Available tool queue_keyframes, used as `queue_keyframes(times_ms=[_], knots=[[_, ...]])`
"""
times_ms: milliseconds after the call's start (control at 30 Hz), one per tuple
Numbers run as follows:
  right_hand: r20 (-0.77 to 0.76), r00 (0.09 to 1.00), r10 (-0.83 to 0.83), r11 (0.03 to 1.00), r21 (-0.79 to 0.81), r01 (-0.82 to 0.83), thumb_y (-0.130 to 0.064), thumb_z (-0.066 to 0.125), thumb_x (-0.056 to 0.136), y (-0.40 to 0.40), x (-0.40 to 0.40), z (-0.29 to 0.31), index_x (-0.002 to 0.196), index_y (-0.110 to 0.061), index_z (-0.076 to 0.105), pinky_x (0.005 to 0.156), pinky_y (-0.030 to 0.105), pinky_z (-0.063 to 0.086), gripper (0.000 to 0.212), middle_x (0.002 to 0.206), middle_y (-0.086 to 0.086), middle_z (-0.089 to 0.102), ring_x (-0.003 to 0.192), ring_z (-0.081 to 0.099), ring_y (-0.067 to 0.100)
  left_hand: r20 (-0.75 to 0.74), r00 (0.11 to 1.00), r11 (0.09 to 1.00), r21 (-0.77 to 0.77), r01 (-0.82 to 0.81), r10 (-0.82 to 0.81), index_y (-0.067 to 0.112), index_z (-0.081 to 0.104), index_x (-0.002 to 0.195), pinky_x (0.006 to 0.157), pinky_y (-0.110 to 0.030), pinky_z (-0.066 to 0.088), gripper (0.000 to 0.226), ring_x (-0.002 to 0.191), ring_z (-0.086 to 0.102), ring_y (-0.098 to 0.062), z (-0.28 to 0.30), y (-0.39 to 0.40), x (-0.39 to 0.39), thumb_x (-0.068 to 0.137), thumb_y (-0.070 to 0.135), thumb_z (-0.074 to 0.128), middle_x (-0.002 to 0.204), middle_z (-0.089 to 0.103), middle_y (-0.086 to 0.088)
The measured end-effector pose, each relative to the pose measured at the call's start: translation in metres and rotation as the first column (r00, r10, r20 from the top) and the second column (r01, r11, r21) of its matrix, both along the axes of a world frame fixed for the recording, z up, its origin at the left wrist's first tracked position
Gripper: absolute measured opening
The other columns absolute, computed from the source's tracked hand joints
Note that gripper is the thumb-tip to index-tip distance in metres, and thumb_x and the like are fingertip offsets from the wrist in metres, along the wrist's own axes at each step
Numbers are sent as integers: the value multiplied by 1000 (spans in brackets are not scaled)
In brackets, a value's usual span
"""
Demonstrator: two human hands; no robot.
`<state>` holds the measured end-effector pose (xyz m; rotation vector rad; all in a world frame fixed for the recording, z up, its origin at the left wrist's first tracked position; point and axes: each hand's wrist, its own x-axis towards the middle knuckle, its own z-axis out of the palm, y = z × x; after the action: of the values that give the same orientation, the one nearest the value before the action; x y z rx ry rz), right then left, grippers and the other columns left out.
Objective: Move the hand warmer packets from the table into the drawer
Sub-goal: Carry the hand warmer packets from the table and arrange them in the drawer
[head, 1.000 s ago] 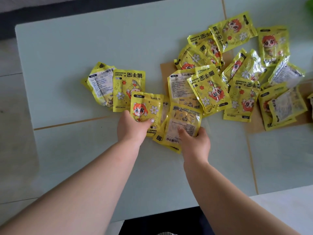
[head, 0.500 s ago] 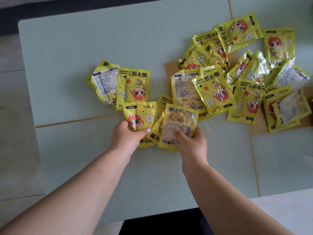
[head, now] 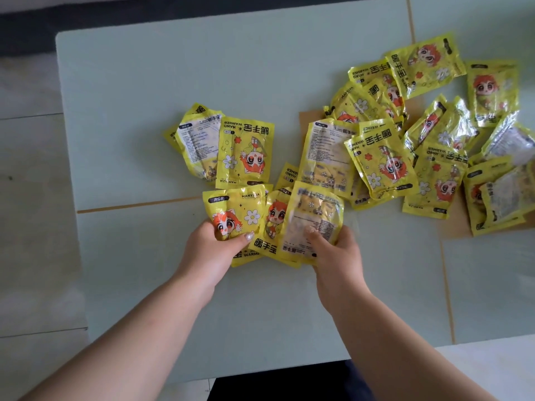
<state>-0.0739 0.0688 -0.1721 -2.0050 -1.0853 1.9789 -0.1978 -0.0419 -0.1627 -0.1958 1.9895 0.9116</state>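
Observation:
Several yellow hand warmer packets lie on the pale green table (head: 144,82). My left hand (head: 214,250) grips a packet with a cartoon face (head: 234,209) by its near edge. My right hand (head: 335,253) grips a back-side-up packet (head: 315,218), with another packet (head: 275,227) sandwiched between the two. Two packets (head: 225,149) lie just beyond my left hand. A large heap of packets (head: 419,140) covers the right of the table. No drawer is in view.
A brown cardboard sheet (head: 454,224) lies under the right-hand heap. The table's near edge runs just below my forearms, with a dark gap (head: 275,383) beneath it. Grey floor tiles (head: 29,198) show to the left.
Both hands have drawn their packets toward me and closer together, away from the pile. The held packets now overlap in a bunch.

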Motion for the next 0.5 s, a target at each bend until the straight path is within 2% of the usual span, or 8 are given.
queue_keyframes(times_ms=[100, 233, 333, 400, 500], knots=[[29, 999, 37, 996, 75, -39, -16, 65, 85, -3, -6, 3, 87, -25, 55, 87, 46, 54, 14, 95, 4, 68, 92, 66, 27, -39, 999, 999, 22, -37, 38, 26, 60, 86, 63, -19, 40, 21, 84, 60, -3, 5, -6, -7, 77, 17, 76, 91, 67, 12], [117, 993, 16, 984, 174, -36, -17, 66, 84, 1, -21, 4, 80, -24, 50, 73, 35, 52, 18, 87, 0, 64, 79, 63, 21, -126, 983, 990, 46, -132, 137, 22, 63, 87, 74, -25, 45, 20, 90, 65, -15, 5, 7, -28, 74, 21, 78, 95, 71, 5], [170, 982, 84, 967, 226, -122, -17, 67, 82, 1, -38, 3, 79, -23, 49, 69, 31, 48, 19, 86, -1, 63, 76, 60, 20, -254, 959, 992, 42, -122, 128, 21, 62, 83, 69, -24, 45, 18, 85, 64, -18, 7, 30, -47, 74, 25, 77, 91, 68, 3], [215, 971, 106, 956, 246, -159, -19, 68, 81, 1, -46, -3, 82, -22, 50, 71, 30, 47, 19, 98, 5, 62, 79, 58, 22, -376, 924, 998, 16, -66, 67, 18, 61, 84, 70, -27, 48, 21, 83, 62, -22, 7, 47, -57, 74, 27, 77, 90, 67, -1], [314, 936, 162, 938, 244, -245, -26, 70, 81, 1, -55, -12, 102, -13, 54, 87, 38, 49, 30, 114, 7, 54, 96, 56, 27, -505, 863, 1000, -24, 19, -28, 16, 61, 81, 77, -35, 52, 23, 86, 63, -24, 0, 65, -65, 71, 29, 77, 96, 68, -5]])
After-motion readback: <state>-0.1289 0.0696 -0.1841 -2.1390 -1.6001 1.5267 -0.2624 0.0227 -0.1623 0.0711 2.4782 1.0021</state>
